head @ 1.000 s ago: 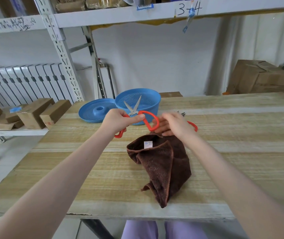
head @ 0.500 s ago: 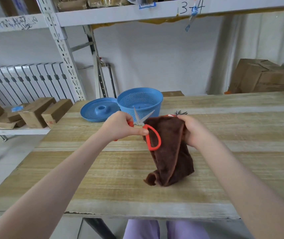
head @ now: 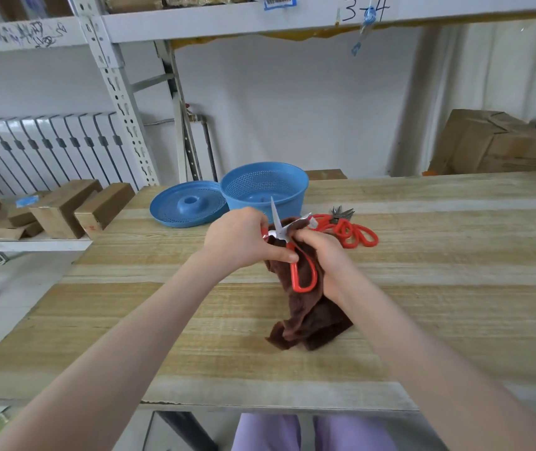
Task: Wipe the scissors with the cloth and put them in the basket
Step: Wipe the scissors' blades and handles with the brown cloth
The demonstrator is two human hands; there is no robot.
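Red-handled scissors (head: 304, 271) with steel blades spread apart are held above the wooden table (head: 422, 304). My left hand (head: 243, 240) grips their upper handle. My right hand (head: 320, 252) holds the brown cloth (head: 305, 317) bunched against the blades; the cloth's lower end trails onto the table. A blue perforated basket (head: 265, 188) stands just behind my hands. More red-handled scissors (head: 346, 229) lie in a pile to its right.
A blue lid (head: 188, 203) lies left of the basket. Cardboard boxes (head: 491, 143) sit at the back right. Wooden blocks (head: 64, 206) rest on a low shelf to the left, beside a metal rack upright (head: 120, 92).
My right hand lifted the cloth off the table and brought it up around the scissors' blades. The pile of other scissors, hidden before by my right hand, now shows.
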